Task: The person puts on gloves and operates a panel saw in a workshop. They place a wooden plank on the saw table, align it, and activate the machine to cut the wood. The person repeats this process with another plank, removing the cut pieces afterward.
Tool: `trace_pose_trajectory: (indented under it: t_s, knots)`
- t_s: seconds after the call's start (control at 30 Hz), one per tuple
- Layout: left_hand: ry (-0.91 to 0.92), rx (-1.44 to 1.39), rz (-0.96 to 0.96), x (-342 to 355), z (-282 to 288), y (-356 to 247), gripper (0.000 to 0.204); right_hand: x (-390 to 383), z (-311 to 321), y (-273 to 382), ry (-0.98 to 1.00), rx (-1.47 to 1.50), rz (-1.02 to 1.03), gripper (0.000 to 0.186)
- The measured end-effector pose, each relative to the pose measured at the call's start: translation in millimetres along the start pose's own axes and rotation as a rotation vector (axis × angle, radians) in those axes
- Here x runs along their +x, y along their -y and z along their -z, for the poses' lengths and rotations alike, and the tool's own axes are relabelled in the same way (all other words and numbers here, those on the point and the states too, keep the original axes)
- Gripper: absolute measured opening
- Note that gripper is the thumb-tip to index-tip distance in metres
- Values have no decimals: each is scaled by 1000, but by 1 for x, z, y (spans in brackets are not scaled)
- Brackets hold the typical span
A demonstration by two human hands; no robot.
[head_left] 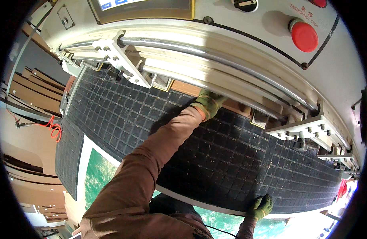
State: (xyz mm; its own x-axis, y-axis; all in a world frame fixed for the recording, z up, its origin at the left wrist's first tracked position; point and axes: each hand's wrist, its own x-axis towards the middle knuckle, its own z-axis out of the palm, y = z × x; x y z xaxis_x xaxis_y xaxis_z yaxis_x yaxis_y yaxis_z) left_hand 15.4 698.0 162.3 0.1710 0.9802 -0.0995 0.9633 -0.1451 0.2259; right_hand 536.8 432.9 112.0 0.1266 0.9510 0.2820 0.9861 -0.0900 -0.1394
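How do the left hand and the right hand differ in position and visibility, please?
The left hand is at the far side of the black surface, by the lower rail; the right hand is at its near edge.
The left hand's fingers are mostly hidden, while some of the right hand's show.
The left hand's sleeve shows at length; the right hand's only briefly.
Both wear green gloves.

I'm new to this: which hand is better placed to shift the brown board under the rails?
Probably the left hand: it reaches under the rails beside the brown board; the right hand rests by the near edge of the black mat.
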Motion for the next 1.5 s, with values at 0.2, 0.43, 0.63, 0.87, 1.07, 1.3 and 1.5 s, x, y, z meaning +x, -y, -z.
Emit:
trace_pose_trajectory:
  t_s: [0.2, 0.43, 0.63, 0.87, 1.07, 1.3, 1.5]
  knots:
    - [-315, -7, -124, 5, -19, 17, 39, 1, -2, -4, 27, 20, -19, 46]
    - [-296, -18, -88, 14, -44, 24, 36, -3, -4, -5, 1, 21, -38, 47]
    - [-503, 88, -90, 3, -67, 34, 35, 0, -8, -4, -32, 29, 29, 46]
    - [-822, -134, -131, -33, -65, -19, 40, 2, -4, -8, -8, 95, 49, 44]
    - [-706, -90, -202, -34, -61, -12, 43, 11, 3, 7, -37, 56, 8, 43]
    - [-641, -71, -209, -31, -53, -19, 49, 10, 12, 14, -12, 102, -76, 43]
    - [-619, -3, -198, -29, -58, -17, 58, 9, 11, 16, -33, 93, -81, 42]
